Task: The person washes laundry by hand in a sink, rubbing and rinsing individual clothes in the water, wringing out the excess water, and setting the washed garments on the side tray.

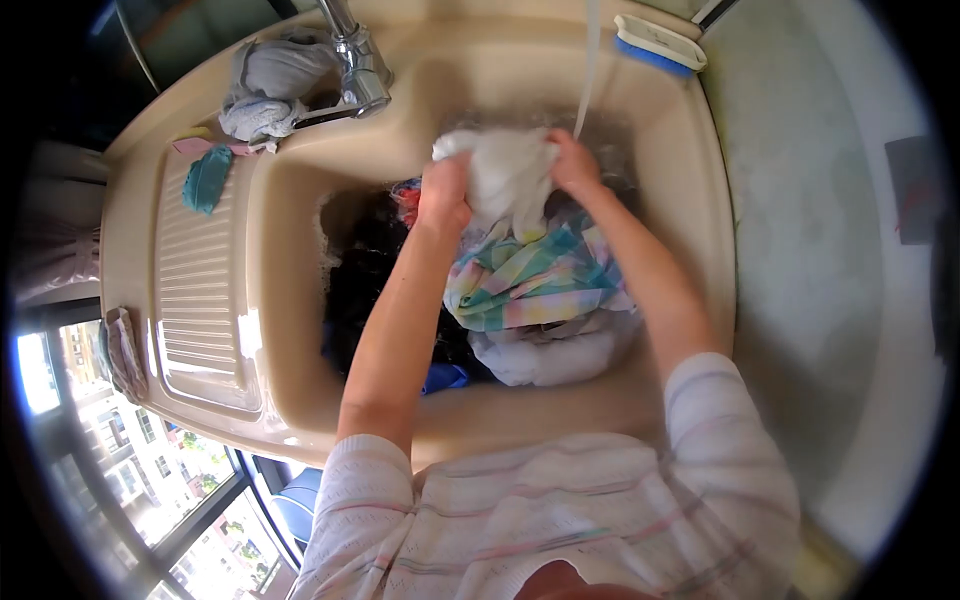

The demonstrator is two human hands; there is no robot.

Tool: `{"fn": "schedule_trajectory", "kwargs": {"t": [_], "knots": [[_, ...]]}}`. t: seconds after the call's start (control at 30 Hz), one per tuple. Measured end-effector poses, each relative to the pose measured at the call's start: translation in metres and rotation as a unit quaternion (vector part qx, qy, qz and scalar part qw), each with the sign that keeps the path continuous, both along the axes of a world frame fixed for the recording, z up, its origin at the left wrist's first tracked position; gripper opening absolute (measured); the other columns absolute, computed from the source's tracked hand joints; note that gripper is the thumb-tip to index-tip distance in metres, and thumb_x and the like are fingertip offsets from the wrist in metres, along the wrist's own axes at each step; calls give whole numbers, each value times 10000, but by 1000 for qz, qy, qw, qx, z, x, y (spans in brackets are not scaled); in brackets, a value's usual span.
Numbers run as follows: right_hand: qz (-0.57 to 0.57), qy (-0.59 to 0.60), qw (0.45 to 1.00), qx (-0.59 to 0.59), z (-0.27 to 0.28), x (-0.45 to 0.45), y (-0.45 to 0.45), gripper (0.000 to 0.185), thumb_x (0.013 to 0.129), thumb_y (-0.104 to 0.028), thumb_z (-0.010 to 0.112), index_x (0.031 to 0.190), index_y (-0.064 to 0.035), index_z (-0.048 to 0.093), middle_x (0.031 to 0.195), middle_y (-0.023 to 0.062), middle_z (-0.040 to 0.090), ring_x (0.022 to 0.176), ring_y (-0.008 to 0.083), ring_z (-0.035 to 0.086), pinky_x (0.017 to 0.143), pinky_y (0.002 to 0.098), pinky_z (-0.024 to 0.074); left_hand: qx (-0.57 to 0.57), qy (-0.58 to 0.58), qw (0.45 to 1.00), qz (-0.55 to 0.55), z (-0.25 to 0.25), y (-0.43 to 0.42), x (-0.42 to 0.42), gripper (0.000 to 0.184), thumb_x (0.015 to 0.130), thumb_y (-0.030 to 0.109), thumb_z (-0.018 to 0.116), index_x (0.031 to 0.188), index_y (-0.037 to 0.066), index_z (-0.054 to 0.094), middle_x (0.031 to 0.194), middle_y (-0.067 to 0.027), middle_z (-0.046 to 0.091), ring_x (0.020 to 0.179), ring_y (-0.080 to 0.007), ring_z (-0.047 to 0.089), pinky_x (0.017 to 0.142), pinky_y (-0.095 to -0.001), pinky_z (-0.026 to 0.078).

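A wet white cloth point(503, 178) is stretched between my two hands over the back of the sink. My left hand point(447, 188) is closed on its left side, and my right hand point(574, 165) grips its upper right edge. A stream of water point(592, 70) falls beside my right hand. Just below the white cloth lies a pastel checked cloth point(530, 278), with a pale, wet garment point(555, 350) nearer to me. Dark clothes point(370, 270) soak on the left, and a bit of red patterned fabric point(407, 198) shows by my left hand.
The beige sink point(285, 290) has a ribbed drainboard point(200, 300) on its left. Behind it are a chrome faucet point(362, 65) and a grey cloth point(285, 70). A teal cloth point(207, 180) lies on the drainboard. A blue-bristled brush point(660, 43) rests at the back right rim.
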State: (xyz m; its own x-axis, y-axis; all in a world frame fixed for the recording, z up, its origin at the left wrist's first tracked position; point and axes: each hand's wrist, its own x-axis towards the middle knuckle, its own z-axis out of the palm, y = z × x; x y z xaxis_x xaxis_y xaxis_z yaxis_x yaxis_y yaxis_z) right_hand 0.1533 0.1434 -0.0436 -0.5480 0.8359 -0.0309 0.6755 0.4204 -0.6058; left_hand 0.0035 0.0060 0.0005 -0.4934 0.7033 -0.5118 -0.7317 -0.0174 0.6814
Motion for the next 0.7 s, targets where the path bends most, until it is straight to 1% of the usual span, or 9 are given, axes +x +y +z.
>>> {"fn": "schedule_trajectory", "kwargs": {"t": [0.1, 0.17, 0.27, 0.3, 0.4, 0.43, 0.53, 0.6, 0.7], "knots": [[-128, 20, 989, 66, -20, 32, 30, 265, 730, -149, 562, 994, -132, 553, 921, 156, 614, 878, 339, 585, 737, 414, 461, -116, 389, 911, -73, -6, 6, 0, 366, 726, 259, 610, 948, -32, 605, 886, -214, 618, 756, -324, 619, 689, -374, 482], [-160, -22, 976, 147, -15, 39, 3, 257, 734, -161, 560, 988, -123, 551, 923, 158, 611, 877, 341, 585, 746, 414, 457, -223, 577, 757, -211, -9, 8, 9, 403, 701, 300, 606, 951, -16, 601, 916, -263, 586, 829, -354, 597, 750, -399, 467], [73, -175, 974, 124, -33, 55, 3, 230, 712, -205, 579, 926, -119, 574, 892, 151, 611, 848, 329, 586, 733, 404, 460, -202, 636, 670, -324, -41, 5, 26, 406, 696, 298, 601, 985, 13, 599, 971, -250, 578, 901, -357, 573, 802, -406, 451], [48, -184, 978, 85, -29, 53, 6, 191, 708, -192, 577, 887, -124, 582, 879, 145, 613, 843, 323, 587, 724, 399, 462, -229, 582, 665, -407, -15, 6, 22, 468, 727, 332, 604, 1080, 29, 559, 1034, -211, 583, 985, -324, 553, 839, -379, 441], [-5, -113, 992, 61, 9, 38, 1, 82, 685, -148, 575, 762, -134, 599, 822, 127, 617, 822, 305, 590, 683, 385, 466, -9, 225, 959, -173, -78, 13, 12, 389, 809, 359, 551, 1073, 73, 572, 1000, -140, 611, 996, -271, 554, 836, -360, 445], [-9, -24, 993, 113, 27, 24, -26, 49, 672, -129, 577, 715, -133, 599, 792, 120, 617, 810, 300, 591, 662, 381, 466, 77, 17, 976, -201, -40, 6, 9, 599, 806, 442, 558, 1251, 63, 425, 1186, -78, 500, 1114, -201, 451, 928, -366, 379], [268, 261, 921, 110, 90, -15, -99, 149, 628, -51, 578, 749, -138, 593, 732, 79, 584, 695, 293, 559, 646, 377, 444, 254, -335, 877, -233, -53, 18, 8, 519, 869, 366, 467, 1290, 75, 380, 1279, -93, 416, 1179, -203, 384, 964, -368, 353], [343, 306, 875, 150, 120, -26, -145, 109, 625, -108, 594, 708, -175, 575, 705, 22, 545, 757, 227, 550, 685, 373, 421, 243, -207, 930, -185, -59, 18, 12, 452, 874, 295, 447, 1256, 57, 403, 1213, -102, 463, 1113, -204, 437, 926, -352, 386], [252, 234, 922, 179, 81, -36, -109, 157, 634, -118, 582, 785, -161, 595, 746, 70, 580, 772, 276, 563, 711, 361, 432, 217, -8, 972, -95, -70, 4, 17, 360, 881, 188, 417, 1205, 31, 439, 1114, -117, 534, 1015, -205, 516, 869, -327, 436]]}}
